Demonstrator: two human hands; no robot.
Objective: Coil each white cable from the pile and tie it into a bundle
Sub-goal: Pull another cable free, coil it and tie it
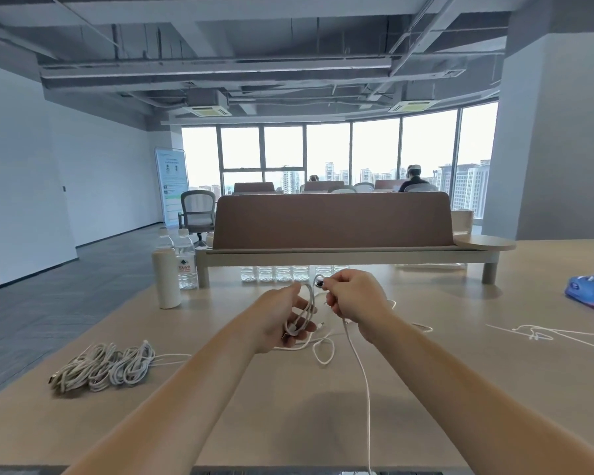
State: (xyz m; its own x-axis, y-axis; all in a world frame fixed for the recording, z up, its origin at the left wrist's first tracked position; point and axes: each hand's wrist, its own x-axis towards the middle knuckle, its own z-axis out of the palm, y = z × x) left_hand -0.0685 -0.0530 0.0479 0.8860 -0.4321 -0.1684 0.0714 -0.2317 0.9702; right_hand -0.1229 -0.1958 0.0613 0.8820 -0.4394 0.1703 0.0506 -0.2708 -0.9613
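A white cable runs from my hands down toward the table's near edge. My left hand holds several loops of it, fingers curled under the coil. Just to the right, my right hand pinches the cable near the top of the coil. More loose white cable lies on the table under my hands. A pile of coiled white bundles sits at the left of the wooden table.
A white tumbler and water bottles stand at the back left beside a desk shelf with a brown divider. Another loose white cable and a blue plastic bag lie at the right.
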